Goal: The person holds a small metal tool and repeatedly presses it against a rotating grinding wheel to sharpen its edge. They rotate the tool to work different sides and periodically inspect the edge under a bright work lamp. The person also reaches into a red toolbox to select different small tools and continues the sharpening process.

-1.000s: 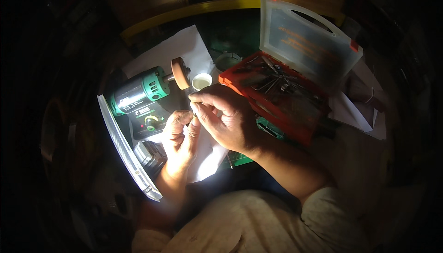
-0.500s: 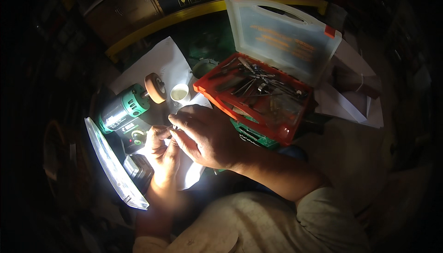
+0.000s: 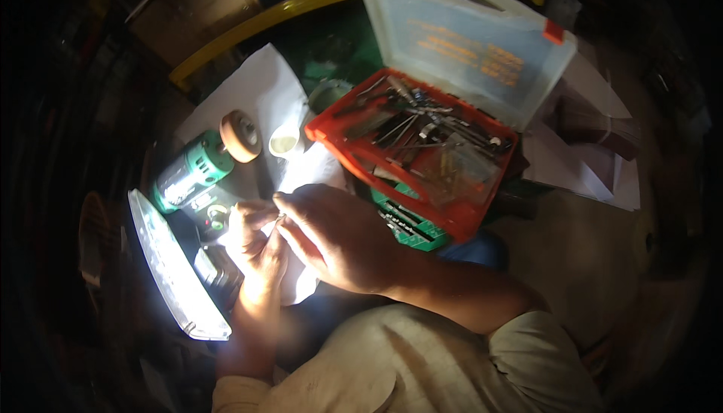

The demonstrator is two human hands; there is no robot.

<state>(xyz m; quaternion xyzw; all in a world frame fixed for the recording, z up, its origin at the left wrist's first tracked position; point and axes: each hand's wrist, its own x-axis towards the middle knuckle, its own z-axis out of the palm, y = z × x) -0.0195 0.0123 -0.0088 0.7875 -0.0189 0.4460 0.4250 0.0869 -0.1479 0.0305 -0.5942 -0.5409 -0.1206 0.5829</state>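
My left hand (image 3: 256,246) and my right hand (image 3: 335,236) meet in front of me, fingertips touching. Between them is a small shiny piece (image 3: 281,219), too tiny and too covered by fingers to name. Both hands are closed in a pinch around it. Just left of them a green-and-black motor tool (image 3: 192,172) lies with a round brown wheel (image 3: 241,136) on its shaft. A white paper cup (image 3: 286,142) stands beyond my fingers. Bright light from a long clear lamp (image 3: 177,270) falls over my left hand.
An orange tool case (image 3: 459,217) with its clear lid (image 3: 474,44) raised holds several metal bits and tools. Beneath it sits a green case (image 3: 407,225). White paper (image 3: 260,74) spreads under the cup, with more paper (image 3: 595,179) at the right. A yellow rail (image 3: 279,18) crosses the back.
The whole view has shifted slightly, and the cup and wheel appear a little further left. My hands sit slightly lower in the picture, with both still pinching at the same small piece.
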